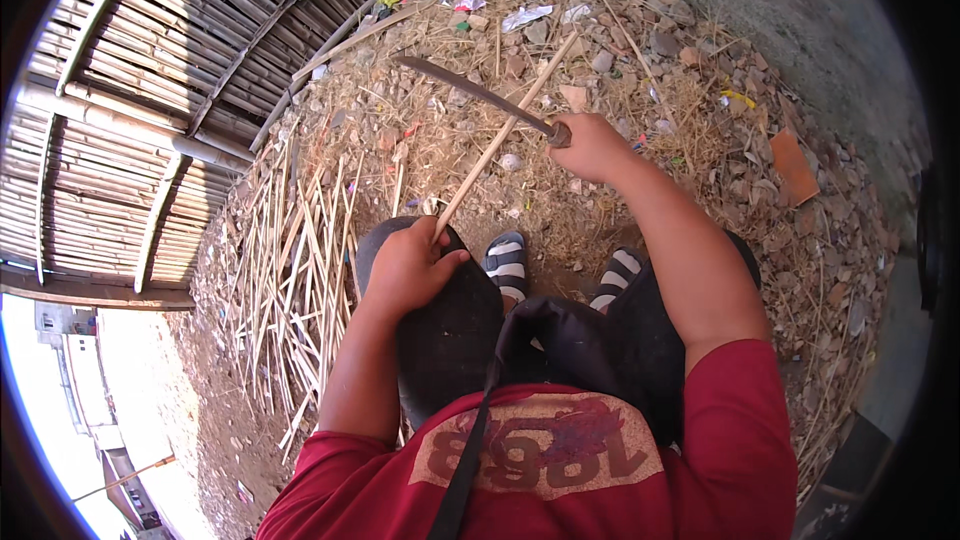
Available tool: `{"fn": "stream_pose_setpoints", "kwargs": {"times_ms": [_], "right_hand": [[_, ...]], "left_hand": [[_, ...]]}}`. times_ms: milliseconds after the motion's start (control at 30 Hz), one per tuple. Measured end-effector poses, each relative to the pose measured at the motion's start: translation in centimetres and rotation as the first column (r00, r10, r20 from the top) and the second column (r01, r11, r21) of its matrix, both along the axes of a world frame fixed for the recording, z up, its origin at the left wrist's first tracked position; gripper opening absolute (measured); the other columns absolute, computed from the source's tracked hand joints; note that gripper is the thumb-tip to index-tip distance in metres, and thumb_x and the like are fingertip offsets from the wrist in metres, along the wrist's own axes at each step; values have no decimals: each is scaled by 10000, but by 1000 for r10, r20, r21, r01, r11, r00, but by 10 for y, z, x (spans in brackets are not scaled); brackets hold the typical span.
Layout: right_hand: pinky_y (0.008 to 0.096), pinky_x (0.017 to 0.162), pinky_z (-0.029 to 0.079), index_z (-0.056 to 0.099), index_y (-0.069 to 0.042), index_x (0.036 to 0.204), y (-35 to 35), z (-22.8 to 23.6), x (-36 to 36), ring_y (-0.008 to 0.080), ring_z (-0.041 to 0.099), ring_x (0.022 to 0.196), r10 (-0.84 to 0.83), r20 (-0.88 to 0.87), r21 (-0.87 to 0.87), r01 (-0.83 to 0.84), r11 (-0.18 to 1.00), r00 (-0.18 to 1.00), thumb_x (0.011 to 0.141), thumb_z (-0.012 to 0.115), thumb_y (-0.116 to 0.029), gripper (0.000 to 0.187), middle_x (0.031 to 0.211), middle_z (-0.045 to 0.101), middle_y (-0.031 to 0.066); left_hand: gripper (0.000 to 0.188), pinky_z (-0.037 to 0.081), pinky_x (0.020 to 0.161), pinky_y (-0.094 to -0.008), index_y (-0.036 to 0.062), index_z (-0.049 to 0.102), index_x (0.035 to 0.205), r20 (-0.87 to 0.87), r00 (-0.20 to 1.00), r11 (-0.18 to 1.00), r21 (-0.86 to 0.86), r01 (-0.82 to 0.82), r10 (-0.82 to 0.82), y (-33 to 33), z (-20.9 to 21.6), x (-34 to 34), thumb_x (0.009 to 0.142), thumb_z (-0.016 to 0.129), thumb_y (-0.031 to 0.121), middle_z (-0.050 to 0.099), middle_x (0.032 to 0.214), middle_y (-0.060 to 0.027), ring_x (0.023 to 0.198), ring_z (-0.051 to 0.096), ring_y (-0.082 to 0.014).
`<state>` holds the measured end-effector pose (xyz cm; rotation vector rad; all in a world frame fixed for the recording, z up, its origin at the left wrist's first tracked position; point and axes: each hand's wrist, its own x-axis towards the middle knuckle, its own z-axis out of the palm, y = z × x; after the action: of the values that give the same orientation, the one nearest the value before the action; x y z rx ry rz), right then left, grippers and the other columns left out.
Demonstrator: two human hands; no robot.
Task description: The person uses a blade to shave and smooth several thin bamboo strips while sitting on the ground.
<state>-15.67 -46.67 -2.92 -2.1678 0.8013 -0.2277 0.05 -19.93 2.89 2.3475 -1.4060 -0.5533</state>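
Note:
My left hand [413, 265] is closed round the near end of a thin, pale bamboo strip [480, 166], above my left knee. The strip slants up and away to the right, over the littered ground. In my right hand [592, 148] is the handle of a machete [470, 88] with a long, dark, slightly curved blade pointing to the far left. Its blade crosses the strip a little left of my right fist; whether the two touch, I cannot tell.
A loose pile of split bamboo strips [290, 285] lies left of my left leg. Beyond it stands a bamboo slat wall [130, 130]. Rubble, straw and scraps cover the ground ahead, with an orange brick piece [794, 168] at the right. My sandalled feet [507, 262] are below.

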Motion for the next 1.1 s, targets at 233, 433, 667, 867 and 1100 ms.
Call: {"fn": "stream_pose_setpoints", "kwargs": {"times_ms": [233,433,667,867,1100], "right_hand": [[454,722,512,664,-69,860,4,-2,0,370,665,810,156,-15,-46,-157,987,988,757,696,-243,205,814,679,165],[444,729,515,688,-47,911,35,27,11,347,670,810,258,-91,-47,-263,964,962,763,690,-237,241,833,679,173],[422,724,517,696,-46,971,-9,-5,-2,329,676,812,132,-63,58,-128,990,989,751,704,-238,292,861,699,172],[416,728,517,693,-42,952,-8,-1,-2,332,672,807,233,-120,38,-230,972,965,739,735,-278,321,842,690,173],[435,755,532,701,-86,924,31,24,11,356,671,823,298,-167,-77,-314,946,940,749,717,-274,257,855,691,161]], "left_hand": [[318,454,586,-380,30,569,872,-129,992,999,51,2,4,-3,4,6,787,811,218,574,651,-90,605,591,-246],[315,448,584,-374,37,569,895,-136,991,997,81,10,1,-2,8,8,783,809,207,566,661,-81,608,584,-236],[308,438,582,-359,43,561,884,-99,995,996,79,35,-27,-3,-1,12,789,804,207,556,659,-71,609,562,-211],[295,421,569,-345,52,551,872,-152,988,996,88,31,-18,-6,4,15,798,793,203,539,652,-50,599,532,-179],[266,420,567,-357,51,558,882,-145,989,998,45,36,-29,-6,5,12,806,776,184,544,642,-54,592,541,-189]]}}
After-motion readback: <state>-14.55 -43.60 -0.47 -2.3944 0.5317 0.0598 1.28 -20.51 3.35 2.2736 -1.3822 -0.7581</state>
